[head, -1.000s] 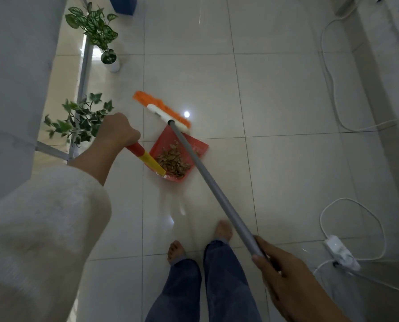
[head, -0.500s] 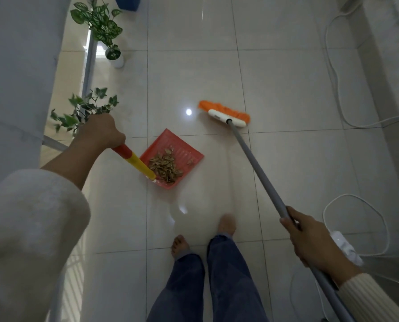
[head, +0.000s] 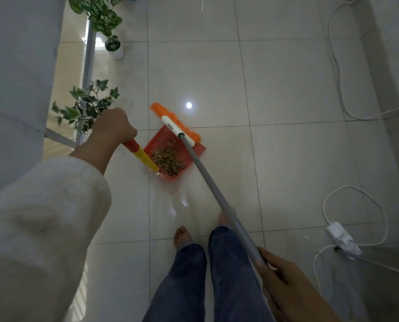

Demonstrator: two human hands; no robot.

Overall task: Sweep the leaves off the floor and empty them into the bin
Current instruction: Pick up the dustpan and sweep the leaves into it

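the leaves are dry, brown and curled, heaped in a loose pile inside the red dustpan on the pale tiled floor. the left hand is clamped on the dustpan's red-and-yellow handle. the right hand grips the grey pole of the broom, whose orange bristles rest at the pan's far open edge.

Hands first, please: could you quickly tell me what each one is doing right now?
Left hand: closed around the dustpan handle.
Right hand: closed around the broom handle.
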